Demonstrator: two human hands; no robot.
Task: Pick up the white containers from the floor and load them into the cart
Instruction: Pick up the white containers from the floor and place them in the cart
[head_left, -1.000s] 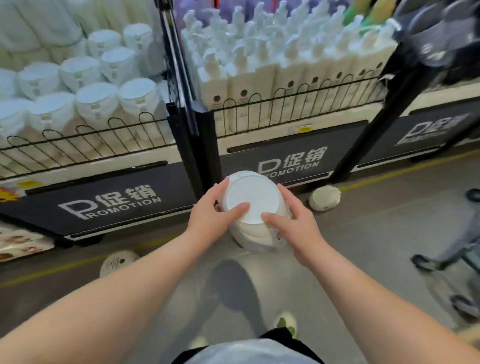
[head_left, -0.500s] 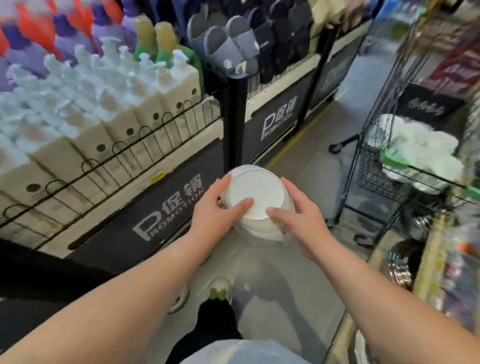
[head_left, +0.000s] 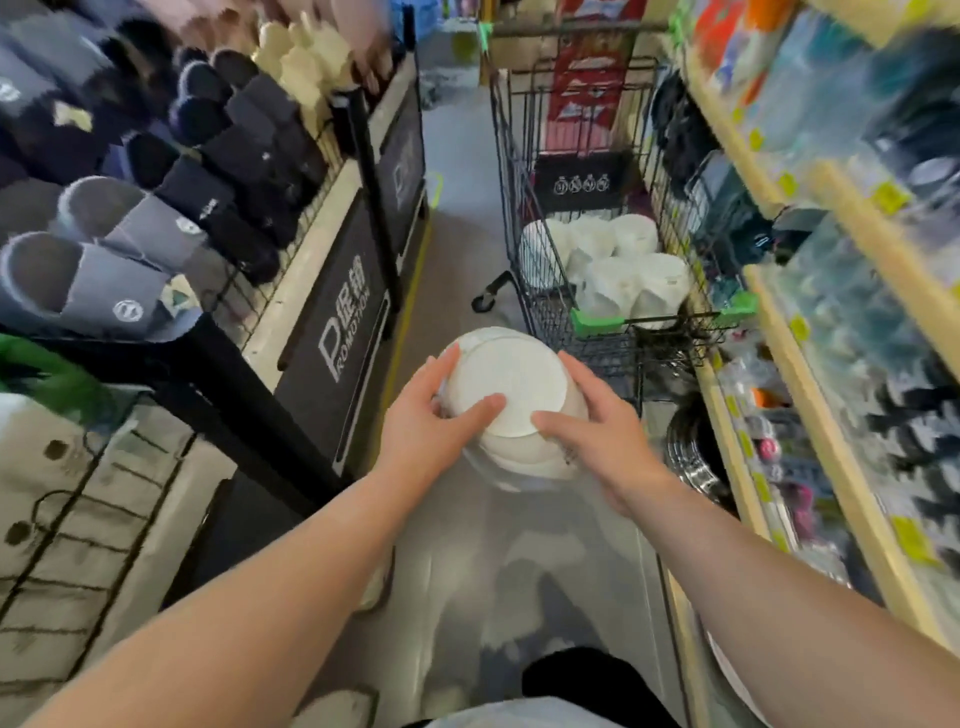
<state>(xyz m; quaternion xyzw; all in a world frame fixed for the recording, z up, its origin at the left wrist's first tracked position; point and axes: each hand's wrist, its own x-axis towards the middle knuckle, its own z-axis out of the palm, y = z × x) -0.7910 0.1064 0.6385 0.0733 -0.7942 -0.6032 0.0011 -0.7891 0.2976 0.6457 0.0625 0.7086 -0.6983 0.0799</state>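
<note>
White container (head_left: 506, 387) held tilted; others fill the cart (head_left: 597, 322).

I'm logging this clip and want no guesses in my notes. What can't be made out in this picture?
Head view only:
- White container: its base is covered by the left hand and right hand; label print is too small.
- Cart: how many containers in the cart lie under the top layer; they cover each other.
- Right shelf goods: motion blur.
- Floor behind the person: outside the frame.

1 head cam, looks fwd-down aisle at cart (head_left: 597, 218)
</note>
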